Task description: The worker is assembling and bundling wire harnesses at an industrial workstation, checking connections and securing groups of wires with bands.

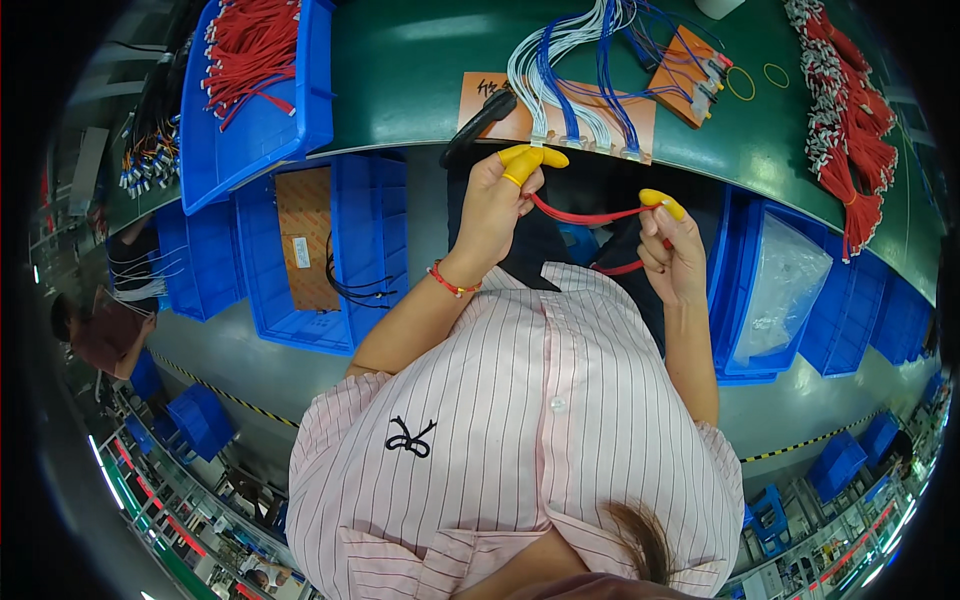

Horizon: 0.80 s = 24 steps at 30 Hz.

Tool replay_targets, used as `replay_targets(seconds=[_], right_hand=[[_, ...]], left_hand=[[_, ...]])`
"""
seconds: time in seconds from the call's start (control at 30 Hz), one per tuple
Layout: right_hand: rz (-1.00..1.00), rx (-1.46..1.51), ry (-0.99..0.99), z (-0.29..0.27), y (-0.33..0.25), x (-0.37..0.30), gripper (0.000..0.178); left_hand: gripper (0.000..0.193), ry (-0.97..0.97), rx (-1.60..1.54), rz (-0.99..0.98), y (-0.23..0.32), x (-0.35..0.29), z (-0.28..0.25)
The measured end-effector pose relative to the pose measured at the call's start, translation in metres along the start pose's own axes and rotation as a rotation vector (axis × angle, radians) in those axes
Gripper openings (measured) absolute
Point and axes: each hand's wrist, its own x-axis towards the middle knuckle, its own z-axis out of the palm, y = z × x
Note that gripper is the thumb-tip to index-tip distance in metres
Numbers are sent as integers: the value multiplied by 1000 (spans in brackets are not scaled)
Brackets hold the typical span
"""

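My left hand (492, 205), with yellow finger cots on its thumb and index finger, is closed at the table's front edge. A red cable (585, 217) comes out from under its fingers and runs across to my right hand (676, 245). The right fingers, also in yellow cots, pinch that cable near its end; the end itself is hidden. The left fingertips touch or nearly touch a white connector (538, 141) at the end of a white wire bundle (525, 70). Beside it, blue wires (606, 75) and white wires end in more connectors along an orange sheet (482, 88).
A dark handle-like object (478, 128) juts over the edge of the green table (400, 75). An orange block (682, 75) holds wire ends. A blue bin (315, 110) of red cables stands left; red cable bundles (848, 130) lie right. Blue crates (375, 240) sit below. Another person (105, 335) is far left.
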Motion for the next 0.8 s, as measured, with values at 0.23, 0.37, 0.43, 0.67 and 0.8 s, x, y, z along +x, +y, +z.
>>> replay_targets(seconds=[0.23,0.37,0.43,0.67,0.8], right_hand=[[-182,-630,211,26,1,17,27],[-206,-636,242,31,-1,24,28],[-190,-646,260,33,-2,26,28],[-149,-526,224,38,-4,29,27],[-131,-458,221,41,-5,32,27]], left_hand=[[27,54,-24,10,0,1,8],[28,78,-112,1,3,0,13],[28,25,-88,-15,3,1,8],[29,-56,-59,-38,10,5,-4],[30,-72,-47,-33,10,6,-6]])
